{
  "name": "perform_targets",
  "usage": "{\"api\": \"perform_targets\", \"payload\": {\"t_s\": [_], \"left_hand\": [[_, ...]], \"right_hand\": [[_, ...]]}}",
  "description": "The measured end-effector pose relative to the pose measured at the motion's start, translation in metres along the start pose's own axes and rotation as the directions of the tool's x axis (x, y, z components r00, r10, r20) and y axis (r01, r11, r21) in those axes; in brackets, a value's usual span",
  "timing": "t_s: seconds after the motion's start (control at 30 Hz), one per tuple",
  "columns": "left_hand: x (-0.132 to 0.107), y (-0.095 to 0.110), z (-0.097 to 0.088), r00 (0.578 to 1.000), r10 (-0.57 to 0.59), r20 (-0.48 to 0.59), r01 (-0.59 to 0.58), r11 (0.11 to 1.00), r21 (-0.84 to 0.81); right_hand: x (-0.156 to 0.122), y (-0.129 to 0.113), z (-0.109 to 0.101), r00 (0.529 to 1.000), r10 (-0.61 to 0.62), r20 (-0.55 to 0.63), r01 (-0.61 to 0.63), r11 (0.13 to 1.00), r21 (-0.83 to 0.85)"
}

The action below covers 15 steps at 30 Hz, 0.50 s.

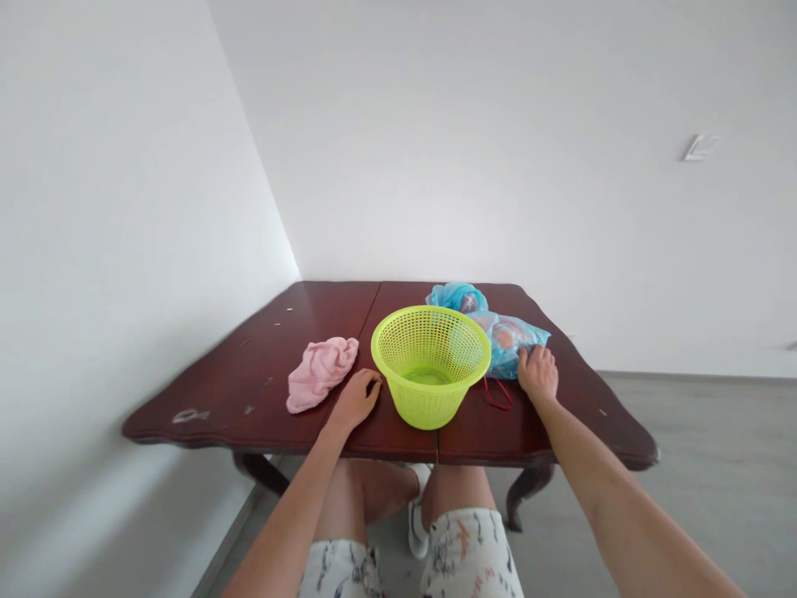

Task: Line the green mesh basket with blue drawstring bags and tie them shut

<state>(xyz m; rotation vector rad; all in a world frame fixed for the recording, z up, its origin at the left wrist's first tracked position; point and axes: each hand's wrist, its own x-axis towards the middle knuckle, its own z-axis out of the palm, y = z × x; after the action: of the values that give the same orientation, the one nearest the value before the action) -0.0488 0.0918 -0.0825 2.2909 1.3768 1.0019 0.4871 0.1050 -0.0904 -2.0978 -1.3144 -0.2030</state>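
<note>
A lime-green plastic basket point(418, 409) with a perforated wall stands upright in the middle of the dark red wooden table. Between it and a crumpled pink cloth point(319, 374), my left hand point(359, 399) rests on the tabletop. Its fingers are loosely bent, with a gap to the thumb and nothing visible in them. My right hand point(539, 374) lies at the near right edge of a blue translucent plastic bag point(521, 334), fingertips touching it and slightly apart. Round reddish items show through this bag. Part of it is hidden behind the basket.
A second blue bag point(457, 294) sits at the back of the table point(249, 365). By the basket's right side lies a red cord loop point(498, 405). White walls stand behind and to the left. My legs are under the table's front edge.
</note>
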Motion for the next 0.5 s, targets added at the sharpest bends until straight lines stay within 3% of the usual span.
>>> {"api": "perform_targets", "payload": {"t_s": [0.5], "left_hand": [[0.002, -0.013, 0.006, 0.999, 0.034, 0.006, -0.034, 0.999, 0.007]], "right_hand": [[-0.002, -0.009, -0.005, 0.998, 0.024, 0.059, -0.015, 0.988, -0.153]]}}
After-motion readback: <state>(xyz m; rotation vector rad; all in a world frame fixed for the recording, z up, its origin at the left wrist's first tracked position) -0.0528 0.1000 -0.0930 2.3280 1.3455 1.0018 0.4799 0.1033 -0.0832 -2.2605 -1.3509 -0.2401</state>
